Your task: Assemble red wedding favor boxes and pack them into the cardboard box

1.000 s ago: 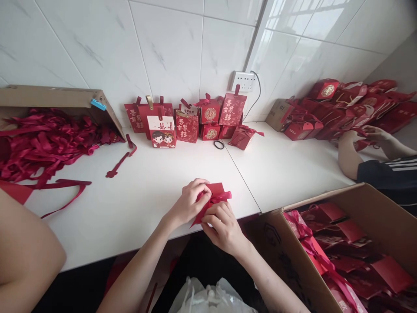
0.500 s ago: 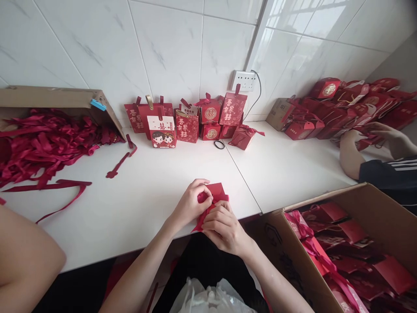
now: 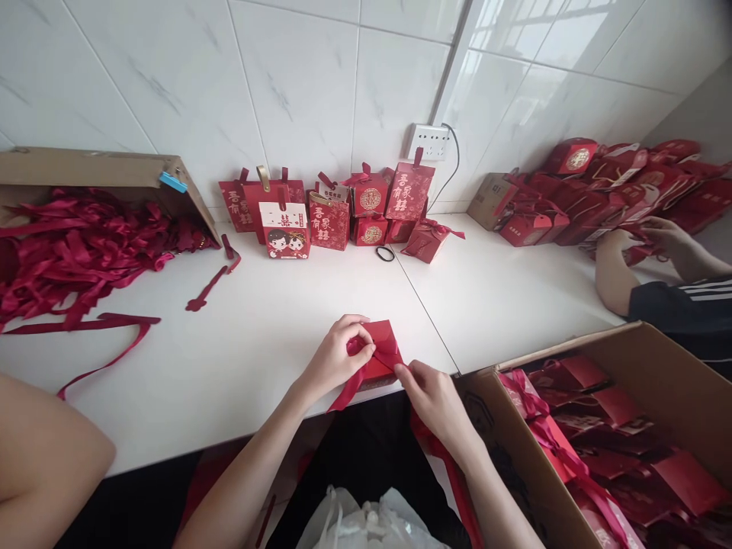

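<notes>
Box [image 3: 382, 345]: lying flat at near edge of table [image 3: 229, 366], dead ahead. Pinching ribbon [image 3: 350, 383] crossing on top with left hand [image 3: 336, 357], fingers closed on it. Having moved right hand [image 3: 435, 393] off the top in the last half second; now gripping a ribbon end out at 4 o'clock, drawing it away, tail hanging over the edge. Probably cinching the tie. Running long axis roughly 12 to 6, rounded flap pointing 12, toward wall [image 3: 297, 84].

My left hand [image 3: 337, 357] rests on the red box [image 3: 380, 334], fingertips pinching its ribbon [image 3: 354, 383]. My right hand [image 3: 433, 393] pinches the ribbon just right of the box.
</notes>
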Tool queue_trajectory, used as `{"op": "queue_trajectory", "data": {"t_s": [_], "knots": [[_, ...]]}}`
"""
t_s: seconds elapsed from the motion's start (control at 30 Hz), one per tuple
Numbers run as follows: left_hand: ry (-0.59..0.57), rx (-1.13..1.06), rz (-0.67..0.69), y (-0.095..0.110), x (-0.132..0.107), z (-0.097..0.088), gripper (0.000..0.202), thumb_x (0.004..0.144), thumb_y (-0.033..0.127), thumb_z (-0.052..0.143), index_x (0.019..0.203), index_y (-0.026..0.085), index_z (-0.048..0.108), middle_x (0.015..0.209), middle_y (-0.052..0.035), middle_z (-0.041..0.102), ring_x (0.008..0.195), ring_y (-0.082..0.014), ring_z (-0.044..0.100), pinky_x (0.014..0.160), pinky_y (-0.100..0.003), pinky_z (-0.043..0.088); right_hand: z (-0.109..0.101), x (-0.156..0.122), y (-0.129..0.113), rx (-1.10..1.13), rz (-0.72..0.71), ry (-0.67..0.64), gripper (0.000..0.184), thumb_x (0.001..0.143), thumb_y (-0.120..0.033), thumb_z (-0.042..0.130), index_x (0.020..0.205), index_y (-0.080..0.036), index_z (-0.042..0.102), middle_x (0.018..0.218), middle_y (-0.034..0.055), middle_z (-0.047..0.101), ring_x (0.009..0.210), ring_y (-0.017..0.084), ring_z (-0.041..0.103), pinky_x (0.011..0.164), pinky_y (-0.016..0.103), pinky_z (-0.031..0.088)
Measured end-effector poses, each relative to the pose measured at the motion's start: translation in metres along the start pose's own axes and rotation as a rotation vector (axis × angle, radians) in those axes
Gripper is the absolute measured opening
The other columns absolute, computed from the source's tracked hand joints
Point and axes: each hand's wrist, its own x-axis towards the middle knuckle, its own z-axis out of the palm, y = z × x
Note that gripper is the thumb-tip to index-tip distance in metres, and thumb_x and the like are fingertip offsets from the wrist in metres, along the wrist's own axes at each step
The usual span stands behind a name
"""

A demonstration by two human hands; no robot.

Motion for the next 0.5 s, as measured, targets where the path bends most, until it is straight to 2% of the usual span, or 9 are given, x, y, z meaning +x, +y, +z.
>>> {"op": "queue_trajectory", "data": {"t_s": [0.07, 0.17, 0.3, 0.37, 0.43, 0.5], "knots": [[0.003, 0.004, -0.003, 0.000, 0.000, 0.000, 0.010, 0.083, 0.025, 0.053, 0.075, 0.022, 0.057, 0.118, -0.0034, 0.054, 0.121, -0.0211, 0.047, 0.103, -0.036, 0.038, 0.001, 0.002, 0.001, 0.125, 0.062, -0.092, 0.048, 0.085, -0.058, 0.043, 0.056, -0.022, 0.029, 0.050, -0.0065, 0.027, 0.049, 0.009, 0.025, 0.047, 0.024, 0.023], [0.010, 0.011, -0.004, -0.002, 0.001, 0.001, 0.010, 0.082, 0.025, 0.053, 0.074, 0.022, 0.057, 0.118, -0.0036, 0.054, 0.120, -0.0215, 0.048, 0.102, -0.036, 0.039, -0.001, 0.004, 0.002, 0.277, 0.056, -0.172, 0.046, 0.085, -0.056, 0.042, 0.057, -0.021, 0.032, 0.054, -0.0057, 0.030, 0.052, 0.009, 0.027, 0.049, 0.023, 0.024], [0.019, 0.013, -0.008, -0.002, 0.001, 0.001, 0.010, 0.081, 0.024, 0.053, 0.072, 0.021, 0.056, 0.119, -0.0040, 0.054, 0.118, -0.0219, 0.050, 0.101, -0.037, 0.040, -0.013, 0.006, 0.007, 0.242, 0.041, -0.311, 0.045, 0.085, -0.054, 0.044, 0.056, -0.020, 0.034, 0.053, -0.0062, 0.029, 0.051, 0.009, 0.026, 0.048, 0.023, 0.022], [0.018, 0.010, -0.005, -0.002, 0.001, 0.001, 0.010, 0.081, 0.024, 0.053, 0.072, 0.021, 0.056, 0.119, -0.0043, 0.054, 0.116, -0.0222, 0.052, 0.099, -0.038, 0.042, -0.023, 0.010, 0.009, 0.169, 0.027, -0.361, 0.044, 0.085, -0.055, 0.045, 0.058, -0.020, 0.041, 0.054, -0.0059, 0.034, 0.050, 0.009, 0.030, 0.048, 0.023, 0.024], [0.014, 0.008, -0.002, -0.002, 0.001, 0.002, 0.011, 0.081, 0.024, 0.053, 0.072, 0.021, 0.056, 0.119, -0.0045, 0.054, 0.114, -0.0224, 0.053, 0.098, -0.038, 0.042, -0.031, 0.017, 0.007, 0.094, 0.018, -0.250, 0.042, 0.083, -0.057, 0.047, 0.065, -0.019, 0.048, 0.058, -0.0043, 0.043, 0.053, 0.011, 0.037, 0.051, 0.023, 0.030], [0.035, 0.006, 0.013, -0.003, 0.000, 0.004, 0.009, 0.082, 0.026, 0.053, 0.076, 0.022, 0.057, 0.120, -0.0048, 0.054, 0.116, -0.0222, 0.052, 0.099, -0.038, 0.042, -0.034, 0.025, 0.000, 0.020, 0.012, -0.048, 0.043, 0.083, -0.060, 0.045, 0.071, -0.020, 0.050, 0.062, -0.0026, 0.047, 0.057, 0.013, 0.042, 0.053, 0.024, 0.034]]}}
